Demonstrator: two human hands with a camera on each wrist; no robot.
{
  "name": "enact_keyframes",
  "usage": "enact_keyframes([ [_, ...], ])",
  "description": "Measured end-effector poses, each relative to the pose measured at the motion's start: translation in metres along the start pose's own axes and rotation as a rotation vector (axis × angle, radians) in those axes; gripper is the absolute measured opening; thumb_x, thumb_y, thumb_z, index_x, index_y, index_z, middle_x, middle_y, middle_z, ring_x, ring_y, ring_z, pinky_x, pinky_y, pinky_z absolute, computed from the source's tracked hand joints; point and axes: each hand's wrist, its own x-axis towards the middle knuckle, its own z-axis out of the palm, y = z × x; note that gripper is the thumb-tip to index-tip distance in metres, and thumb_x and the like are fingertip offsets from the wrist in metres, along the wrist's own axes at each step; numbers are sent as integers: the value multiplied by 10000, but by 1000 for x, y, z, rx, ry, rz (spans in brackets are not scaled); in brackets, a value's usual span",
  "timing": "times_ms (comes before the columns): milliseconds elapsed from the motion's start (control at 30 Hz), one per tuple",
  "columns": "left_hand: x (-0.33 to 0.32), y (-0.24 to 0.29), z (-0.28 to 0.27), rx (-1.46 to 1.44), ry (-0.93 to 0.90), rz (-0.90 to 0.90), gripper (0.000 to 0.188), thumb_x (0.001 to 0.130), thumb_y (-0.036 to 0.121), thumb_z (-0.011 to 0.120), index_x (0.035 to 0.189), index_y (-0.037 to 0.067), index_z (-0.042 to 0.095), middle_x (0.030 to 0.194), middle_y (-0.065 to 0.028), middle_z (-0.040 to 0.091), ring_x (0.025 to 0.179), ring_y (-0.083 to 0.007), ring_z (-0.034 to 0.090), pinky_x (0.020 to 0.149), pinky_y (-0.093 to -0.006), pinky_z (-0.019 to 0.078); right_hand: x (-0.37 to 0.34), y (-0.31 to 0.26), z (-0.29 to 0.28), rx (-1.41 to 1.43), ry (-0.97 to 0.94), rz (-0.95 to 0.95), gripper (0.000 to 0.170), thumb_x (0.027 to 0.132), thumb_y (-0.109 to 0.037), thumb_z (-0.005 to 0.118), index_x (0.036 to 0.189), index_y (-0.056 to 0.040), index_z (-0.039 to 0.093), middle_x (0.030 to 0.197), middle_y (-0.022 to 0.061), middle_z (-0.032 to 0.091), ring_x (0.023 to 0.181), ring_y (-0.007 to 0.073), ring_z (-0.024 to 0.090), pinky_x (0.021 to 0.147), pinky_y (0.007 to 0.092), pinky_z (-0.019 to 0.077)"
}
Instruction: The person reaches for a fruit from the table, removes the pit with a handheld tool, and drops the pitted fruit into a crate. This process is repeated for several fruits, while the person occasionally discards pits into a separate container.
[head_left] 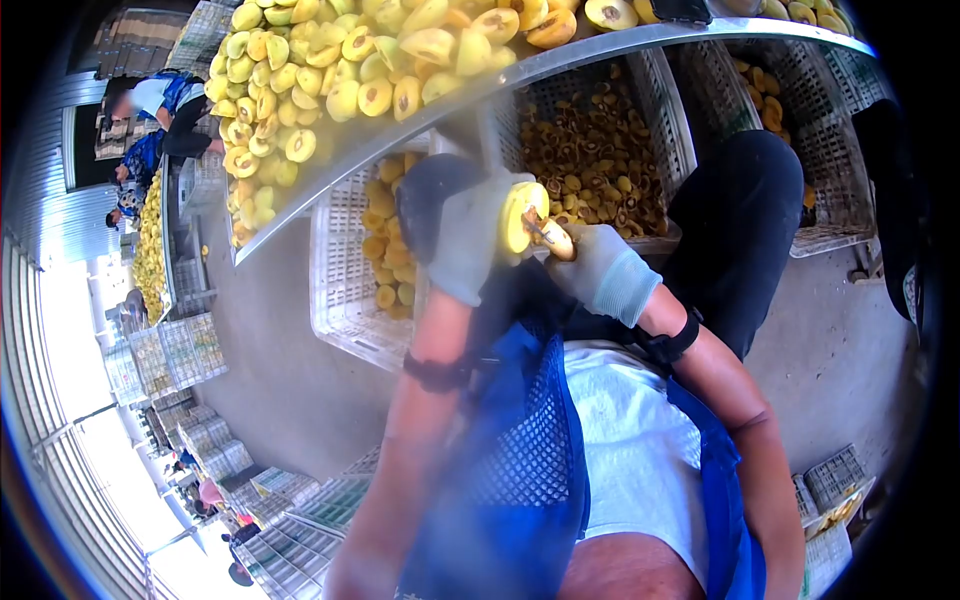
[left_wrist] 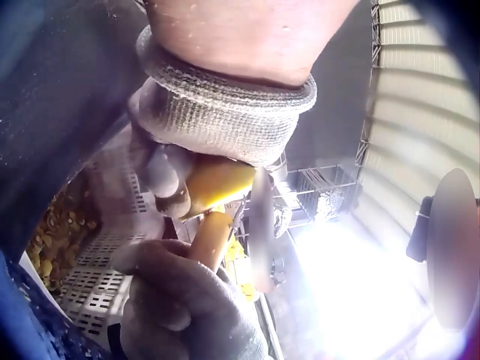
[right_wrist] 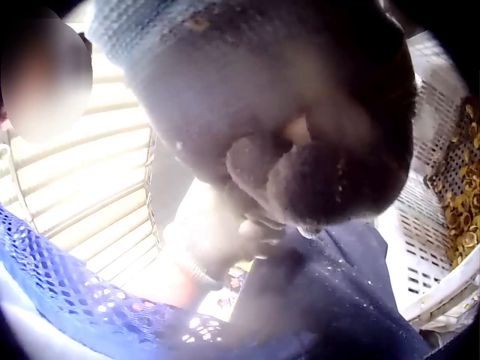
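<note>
While a yellow fruit half (head_left: pixel 519 214) is gripped by the gloved left hand (head_left: pixel 468 236), a short tool with a pale handle (head_left: pixel 558 240) is clasped in the gloved right hand (head_left: pixel 602 268). Left fingers are seen clamped around the fruit; right fingers are wrapped around the handle. The fruit is held between the two hands, above the lap, its cut face turned toward the right hand. The tool's dark metal end is brought to the middle of that face; exact depth of contact cannot be told. In the left wrist view the fruit is seen close under the glove cuff, the handle pointed up to it. In the right wrist view the fruit is largely hidden by the glove.

Beyond the hands, a metal-edged table (head_left: pixel 600 46) is heaped with halved fruit (head_left: pixel 375 70). Below it, a middle crate (head_left: pixel 672 105) is partly filled with small brownish pieces; yellow pieces are held in a left crate (head_left: pixel 340 250). More are lodged in a right crate (head_left: pixel 835 160). A black band (head_left: pixel 672 342) is worn on the right wrist. Stacked crates (head_left: pixel 165 355) are noted at far left.
</note>
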Motion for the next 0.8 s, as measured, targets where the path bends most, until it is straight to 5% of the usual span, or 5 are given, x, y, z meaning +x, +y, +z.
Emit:
enact_keyframes([
  [100,-7,2,19,-345,240,36,325,993,161,551,1263,-11,607,1171,-105,657,1051,-185,635,908,-304,511,4,7,3,180,-30,86,261,853,-212,665,967,18,712,772,199,705,709,323,702,653,414,532],
  [200,-17,11,41,-136,365,134,397,900,107,686,1262,-24,589,1246,-147,626,1168,-213,584,1010,-345,471,1,-3,-7,301,-160,202,249,846,-195,675,956,26,710,713,134,688,656,225,676,614,379,519],
  [333,-13,6,45,-304,395,-49,283,926,119,660,1165,-34,652,1143,-116,681,1001,-181,638,894,-307,517,1,1,-6,297,-261,168,201,852,-137,651,972,18,694,706,57,669,616,135,617,573,305,483],
  [467,-4,2,32,-571,165,-123,247,956,156,560,1045,-12,718,943,-68,718,835,-122,663,723,-242,514,3,7,-6,52,-226,15,195,858,-113,641,994,18,687,717,41,674,620,121,615,577,278,475],
  [800,20,6,17,-467,-214,-31,274,936,176,552,899,-27,732,879,-94,720,787,-145,673,703,-275,524,-3,1,-20,593,-561,312,146,839,-115,710,829,19,654,564,21,536,371,114,485,315,260,358],
])
